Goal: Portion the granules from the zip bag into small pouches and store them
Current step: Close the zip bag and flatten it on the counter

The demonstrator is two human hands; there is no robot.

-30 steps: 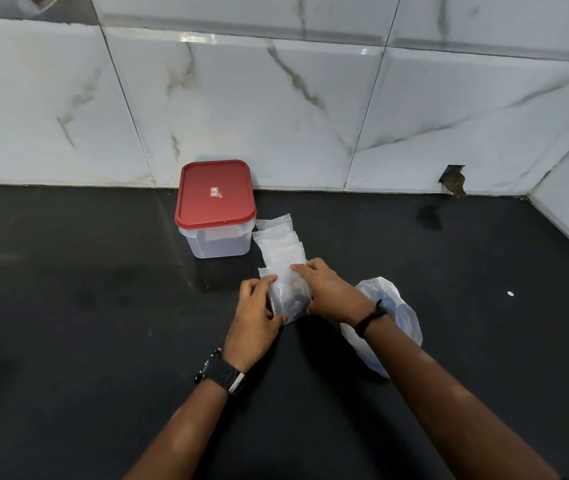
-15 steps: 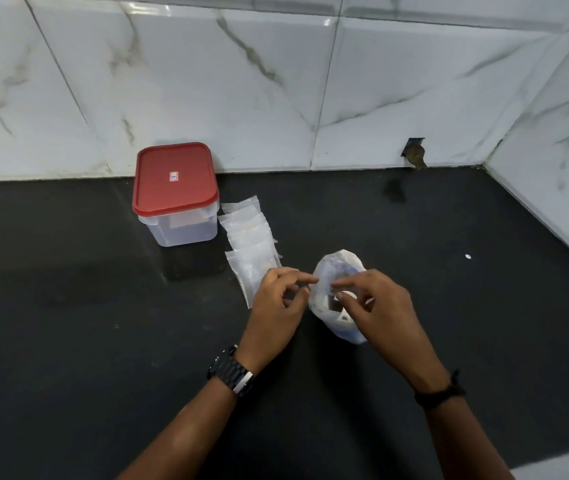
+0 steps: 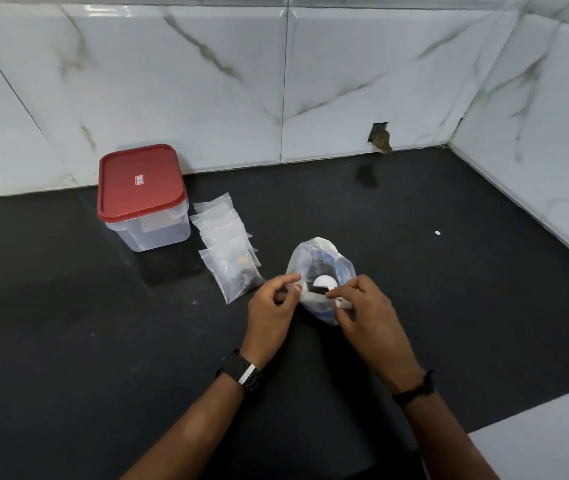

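Observation:
The clear zip bag (image 3: 317,258) stands on the black counter with dark granules and a white spoon (image 3: 324,283) inside. My left hand (image 3: 271,313) pinches the bag's near left rim. My right hand (image 3: 366,313) pinches the spoon's handle at the bag's mouth. A row of small clear pouches (image 3: 226,237) lies to the left of the bag; the nearest pouch (image 3: 238,275) holds dark granules. A clear container with a red lid (image 3: 142,195) stands shut behind the pouches, near the wall.
The black counter (image 3: 449,306) runs back to white marble wall tiles behind and at the right. A small white speck (image 3: 437,232) lies on it at the right. A light surface (image 3: 553,438) shows at the bottom right corner.
Both hands left the filled pouch, which now lies with the others, and moved right to the zip bag. My right hand has taken hold of the spoon in it.

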